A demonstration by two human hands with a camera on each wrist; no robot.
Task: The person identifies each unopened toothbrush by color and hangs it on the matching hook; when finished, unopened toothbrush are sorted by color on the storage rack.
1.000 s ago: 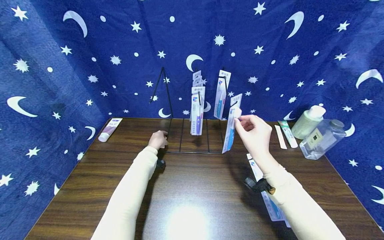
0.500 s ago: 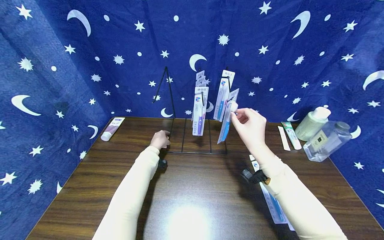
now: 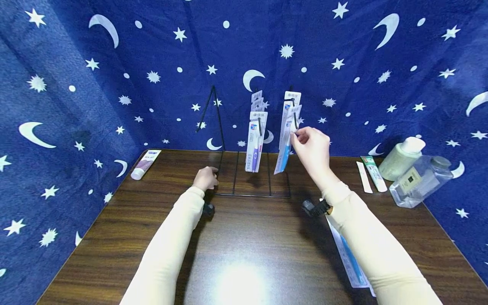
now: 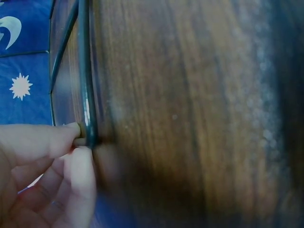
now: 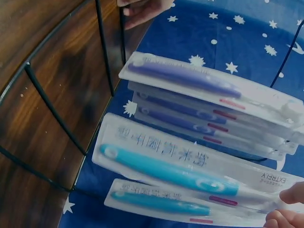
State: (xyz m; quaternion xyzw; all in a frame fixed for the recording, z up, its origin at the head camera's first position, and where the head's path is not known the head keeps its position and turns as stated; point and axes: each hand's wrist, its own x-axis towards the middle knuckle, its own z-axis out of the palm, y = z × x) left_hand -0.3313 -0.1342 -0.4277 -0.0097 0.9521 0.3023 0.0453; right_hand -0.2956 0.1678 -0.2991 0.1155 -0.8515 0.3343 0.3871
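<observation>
Blue toothbrush pack (image 3: 285,144) pinched by right hand (image 3: 311,148) at wire rack (image 3: 251,192) hook, purple packs (image 3: 254,142) beside | left wrist: left hand (image 4: 42,175) pinches rack base | right wrist: fingertips (image 5: 285,209) grip pack (image 5: 175,206), another blue pack (image 5: 190,166) alongside.

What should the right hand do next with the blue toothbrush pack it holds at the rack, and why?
Probably slide the blue toothbrush pack further onto the hook, then release. The right hand pinches it near the top, just in front of another blue pack hanging there, while the left hand holds the wire rack base. Whether the hole is on the hook is unclear.
</observation>
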